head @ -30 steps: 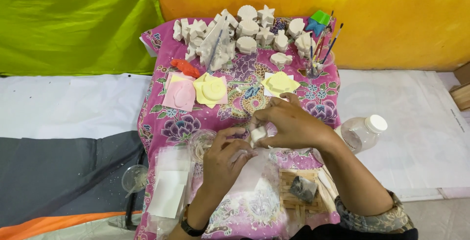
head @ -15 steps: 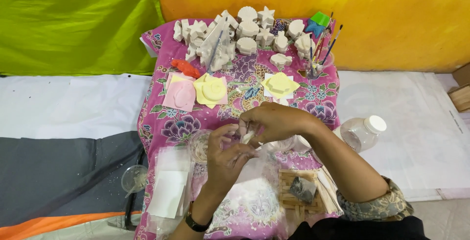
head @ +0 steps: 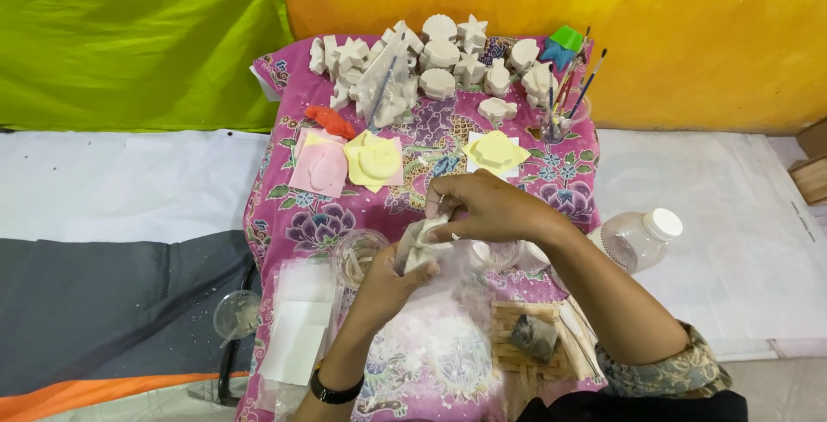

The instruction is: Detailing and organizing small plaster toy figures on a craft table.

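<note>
- I see the left hand (head: 388,280) grasping a small white plastic bag (head: 422,245) from below, above the pink floral cloth (head: 551,172).
- I see the right hand (head: 487,207) pinching the bag's top.

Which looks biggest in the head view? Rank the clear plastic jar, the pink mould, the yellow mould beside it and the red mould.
1. Clear plastic jar.
2. Pink mould and the yellow mould beside it: about alike, so unranked.
3. Red mould, smallest.
</note>
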